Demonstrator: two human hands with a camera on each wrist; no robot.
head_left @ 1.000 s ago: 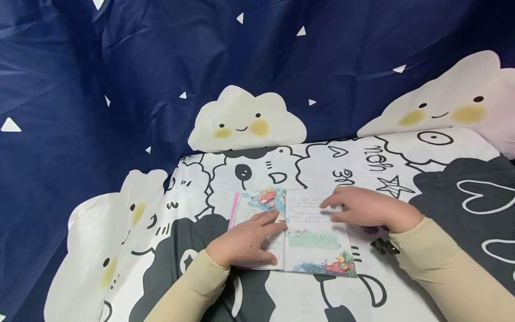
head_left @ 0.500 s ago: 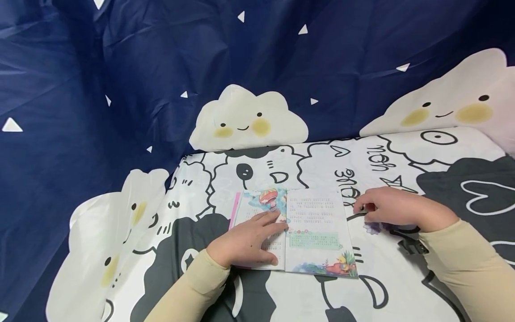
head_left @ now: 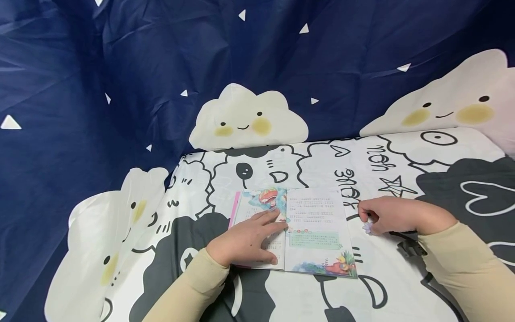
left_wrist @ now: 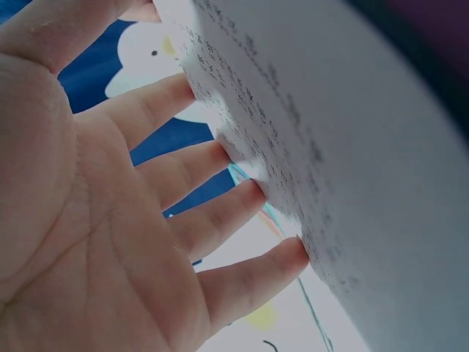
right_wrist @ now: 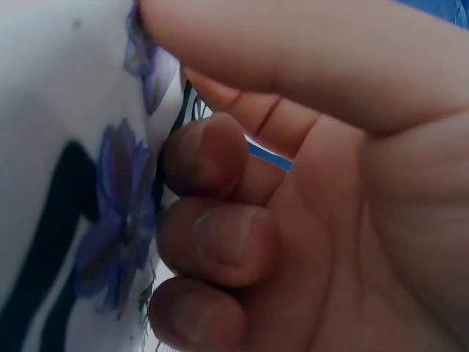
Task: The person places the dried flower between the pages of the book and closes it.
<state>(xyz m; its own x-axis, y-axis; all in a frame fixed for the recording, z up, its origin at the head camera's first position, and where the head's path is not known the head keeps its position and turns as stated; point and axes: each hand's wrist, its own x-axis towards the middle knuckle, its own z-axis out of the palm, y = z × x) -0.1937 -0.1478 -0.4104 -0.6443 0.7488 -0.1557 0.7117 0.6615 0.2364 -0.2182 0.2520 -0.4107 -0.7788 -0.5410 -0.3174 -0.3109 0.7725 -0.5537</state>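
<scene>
**Book held open, flowered slip being picked up beside it**

A small picture book (head_left: 291, 230) lies open on the tabletop (head_left: 402, 286), which is covered by a black-and-white cartoon cloth. The left hand (head_left: 247, 241) rests flat on the book's left page with its fingers (left_wrist: 220, 220) straight and spread, their tips pressing the printed paper; this grip holds nothing, it only pins the page down. So the opening of the book looks done, and the pages stay at the spread with the hot-air balloon.

Just to the right of the book, the right hand (head_left: 396, 215) lies on the cloth with its fingers (right_wrist: 220, 235) curled. From the wrist view, thumb and fingertips close on a small white slip printed with purple flowers (right_wrist: 117, 220), whose edge peeps out under the hand (head_left: 368, 228). It appears still on the cloth, not lifted. Whatever is meant for the slip, perhaps laying it between the pages, is judged not yet begun.
</scene>
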